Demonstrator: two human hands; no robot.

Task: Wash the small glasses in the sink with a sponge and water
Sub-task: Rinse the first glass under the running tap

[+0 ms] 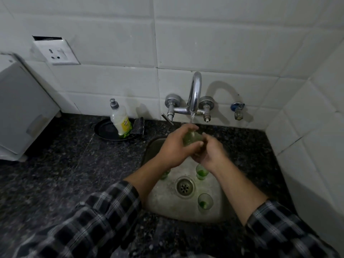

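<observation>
While a thin stream of water [192, 116] falls from the curved chrome wall tap [194, 94], the head view shows both hands meeting under it over the worn steel sink [163, 198]. The left hand [174, 146] curls around a small clear green-tinted glass [191, 137], fingers closed over its far side; the right hand [210, 151] presses against the glass from the near side, fingers wrapped on it, though motion blur hides exactly how. Whether a sponge sits between palm and glass I cannot tell.

Three more small green-tinted glasses wait upright on the sink floor: one beside the drain [185, 187] at upper right [202, 171], one at lower right [204, 202], one half hidden under the left forearm [164, 174].

This looks like the rinsing or rubbing step on the first glass. Next, it needs turning under the stream, then setting aside on the speckled dark granite counter [74, 155].

A translucent dish-soap bottle with a yellow label [121, 121] stands on a black round plate [106, 131]; its print is too small to read.
</observation>
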